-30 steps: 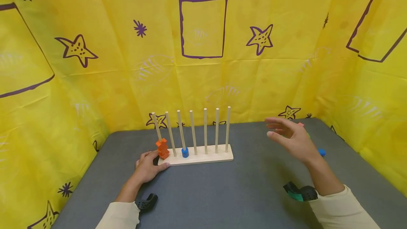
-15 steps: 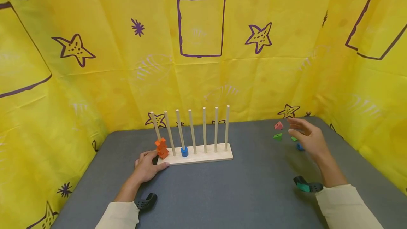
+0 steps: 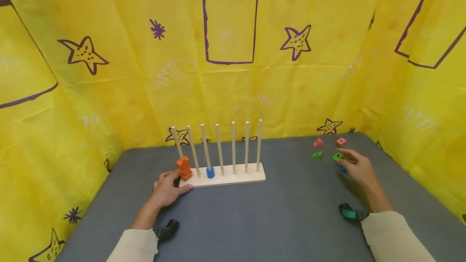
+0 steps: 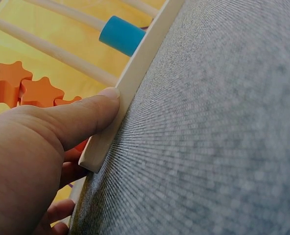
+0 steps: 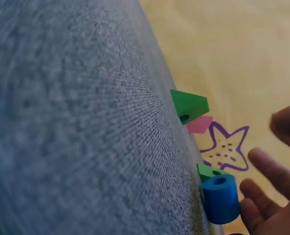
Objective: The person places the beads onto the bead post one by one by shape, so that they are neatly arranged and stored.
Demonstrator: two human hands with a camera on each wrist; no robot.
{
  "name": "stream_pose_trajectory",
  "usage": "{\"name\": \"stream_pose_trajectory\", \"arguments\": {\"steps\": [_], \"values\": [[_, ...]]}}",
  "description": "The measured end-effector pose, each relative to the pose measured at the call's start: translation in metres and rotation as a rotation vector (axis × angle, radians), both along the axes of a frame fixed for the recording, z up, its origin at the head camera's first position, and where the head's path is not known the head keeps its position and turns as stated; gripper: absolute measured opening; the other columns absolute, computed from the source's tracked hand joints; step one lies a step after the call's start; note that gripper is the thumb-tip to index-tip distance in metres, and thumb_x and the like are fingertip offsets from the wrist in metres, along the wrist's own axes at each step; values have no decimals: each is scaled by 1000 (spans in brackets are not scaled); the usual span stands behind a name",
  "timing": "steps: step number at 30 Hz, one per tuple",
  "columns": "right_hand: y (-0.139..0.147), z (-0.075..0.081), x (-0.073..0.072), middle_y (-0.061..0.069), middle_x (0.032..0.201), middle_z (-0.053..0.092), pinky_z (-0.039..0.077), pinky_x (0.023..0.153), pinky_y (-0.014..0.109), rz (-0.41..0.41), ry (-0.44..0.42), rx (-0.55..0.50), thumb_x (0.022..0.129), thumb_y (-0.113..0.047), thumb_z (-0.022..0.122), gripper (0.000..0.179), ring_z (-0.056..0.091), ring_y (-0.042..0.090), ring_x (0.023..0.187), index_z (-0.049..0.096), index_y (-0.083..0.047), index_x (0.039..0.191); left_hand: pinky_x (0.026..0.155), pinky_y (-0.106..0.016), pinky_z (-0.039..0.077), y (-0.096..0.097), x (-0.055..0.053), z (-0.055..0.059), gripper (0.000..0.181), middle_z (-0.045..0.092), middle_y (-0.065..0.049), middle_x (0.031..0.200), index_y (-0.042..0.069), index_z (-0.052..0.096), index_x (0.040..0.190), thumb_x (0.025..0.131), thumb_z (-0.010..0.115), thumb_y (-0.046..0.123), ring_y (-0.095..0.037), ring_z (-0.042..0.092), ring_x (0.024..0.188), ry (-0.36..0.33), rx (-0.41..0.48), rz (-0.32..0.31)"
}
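Note:
My left hand (image 3: 166, 191) grips the left end of a wooden peg stand (image 3: 236, 177), thumb along its front edge and fingers partly hidden behind. Orange star-shaped beads (image 3: 184, 168) are stacked on the leftmost peg. A blue cylinder bead (image 3: 210, 172) sits low on the third peg. Over at the right, my right hand (image 3: 358, 170) hovers by a loose blue cylinder bead (image 5: 221, 200), holding nothing, fingers spread and slightly bent. Just beyond that bead lies a green block (image 3: 337, 157) with a hole.
Another green block (image 3: 317, 155), triangular, lies left of the first. Two pink blocks, one to the left (image 3: 318, 143) and one to the right (image 3: 341, 142), lie behind them. A yellow patterned cloth (image 3: 225, 88) hangs around the grey table (image 3: 255, 221).
My right hand has moved right and then lowered toward the loose blue bead, uncovering the green and pink blocks. My left hand keeps its hold on the stand.

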State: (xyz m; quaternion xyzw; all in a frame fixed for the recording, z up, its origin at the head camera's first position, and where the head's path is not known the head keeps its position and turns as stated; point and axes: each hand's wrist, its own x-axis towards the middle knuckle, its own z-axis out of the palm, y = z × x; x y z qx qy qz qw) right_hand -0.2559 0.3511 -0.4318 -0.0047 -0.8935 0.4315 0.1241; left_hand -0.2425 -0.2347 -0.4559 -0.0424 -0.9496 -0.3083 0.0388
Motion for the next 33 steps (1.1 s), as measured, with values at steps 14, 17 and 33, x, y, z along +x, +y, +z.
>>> {"name": "stream_pose_trajectory", "arguments": {"steps": [14,17,33], "values": [[-1,-14,-8,32,114,58,39,69,53,37,-18,333,86,-1,55,37,51,45,88,62,-1,123,97,-63,13,0,0,-1,73,50,-24,135,0,49,139,84,75,39,-46,24,130,-10,3,7],[-3,-16,-8,32,116,58,38,80,63,31,5,332,89,-1,58,33,50,52,102,62,-1,122,96,-63,13,0,0,-1,73,49,-24,135,0,49,139,84,75,40,-46,24,130,-15,-1,6],[-30,23,2,21,113,65,54,75,34,84,233,188,92,-12,68,43,63,43,98,53,-1,131,97,-63,13,1,-2,-2,72,50,-25,134,0,50,138,83,76,39,-45,24,130,-11,1,6]]}}
